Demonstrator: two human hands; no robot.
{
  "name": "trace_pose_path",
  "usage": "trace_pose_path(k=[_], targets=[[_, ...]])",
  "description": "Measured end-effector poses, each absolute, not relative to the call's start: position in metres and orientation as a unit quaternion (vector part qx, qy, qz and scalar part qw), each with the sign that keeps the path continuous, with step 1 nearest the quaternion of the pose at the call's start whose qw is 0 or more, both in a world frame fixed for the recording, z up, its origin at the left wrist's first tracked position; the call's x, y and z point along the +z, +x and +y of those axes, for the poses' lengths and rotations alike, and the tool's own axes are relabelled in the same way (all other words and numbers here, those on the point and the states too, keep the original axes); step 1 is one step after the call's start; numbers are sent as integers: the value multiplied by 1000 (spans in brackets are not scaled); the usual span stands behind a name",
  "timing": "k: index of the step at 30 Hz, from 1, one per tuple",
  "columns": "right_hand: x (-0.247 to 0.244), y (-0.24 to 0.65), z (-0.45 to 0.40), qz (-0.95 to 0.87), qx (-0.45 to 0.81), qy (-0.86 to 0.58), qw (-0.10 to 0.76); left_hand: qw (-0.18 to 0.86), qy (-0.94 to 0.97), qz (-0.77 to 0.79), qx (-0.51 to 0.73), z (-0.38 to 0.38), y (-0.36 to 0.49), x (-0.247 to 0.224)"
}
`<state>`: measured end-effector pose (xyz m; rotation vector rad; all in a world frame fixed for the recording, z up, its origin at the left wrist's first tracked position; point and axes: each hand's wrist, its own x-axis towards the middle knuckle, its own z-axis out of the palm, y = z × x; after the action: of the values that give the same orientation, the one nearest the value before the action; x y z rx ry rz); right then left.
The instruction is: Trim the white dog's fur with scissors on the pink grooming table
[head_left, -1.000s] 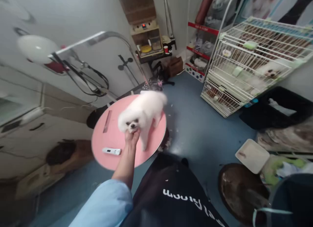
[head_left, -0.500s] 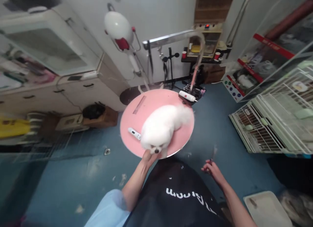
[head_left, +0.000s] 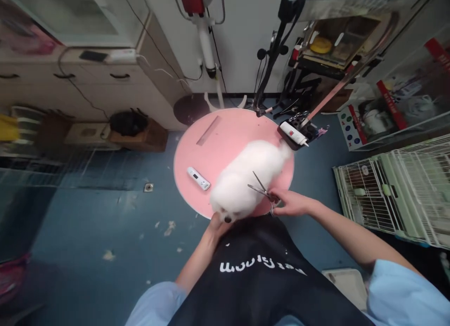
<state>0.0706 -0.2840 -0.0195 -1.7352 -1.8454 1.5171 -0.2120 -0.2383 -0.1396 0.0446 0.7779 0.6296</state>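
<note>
A fluffy white dog [head_left: 248,176] is on the round pink table [head_left: 190,152], its face towards me at the near edge. My left hand [head_left: 218,224] is under the dog's chin, fingers curled round its muzzle and partly hidden. In my right hand [head_left: 281,202] are metal scissors [head_left: 260,189], their blades spread over the dog's side. White clippers [head_left: 198,178] lie left of the dog, and a flat comb [head_left: 208,130] lies farther back on the table.
A holder with a white bottle [head_left: 294,133] sits at the table's back right edge. A metal arm [head_left: 337,94] rises behind it. Wire cages [head_left: 372,185] stand right, drawers [head_left: 91,82] left. A tray [head_left: 346,286] is on the floor.
My right hand has come from beside the table to the dog's side with the scissors, now opened. My left hand stays at the dog's chin. The view has tilted down and closer.
</note>
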Motion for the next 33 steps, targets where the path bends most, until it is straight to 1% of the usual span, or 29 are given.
trace_pose_path(k=[4, 7, 12, 19, 25, 33], targets=[[-22, 80, -262, -649, 489, -580, 55, 882, 3, 369, 293, -240, -213, -148], [-20, 85, -251, -655, 501, -564, 45, 893, -10, 349, 286, -243, -213, -152], [-14, 91, -241, -673, 489, -554, -3, 903, -13, 332, 272, -250, -206, -161], [0, 98, -240, -680, 476, -557, -35, 909, -29, 325, 260, -253, -202, -165], [10, 96, -239, -674, 477, -563, -46, 910, -38, 314, 268, -252, -202, -171], [18, 88, -244, -682, 454, -569, -66, 922, -31, 321, 216, -253, -207, -177]])
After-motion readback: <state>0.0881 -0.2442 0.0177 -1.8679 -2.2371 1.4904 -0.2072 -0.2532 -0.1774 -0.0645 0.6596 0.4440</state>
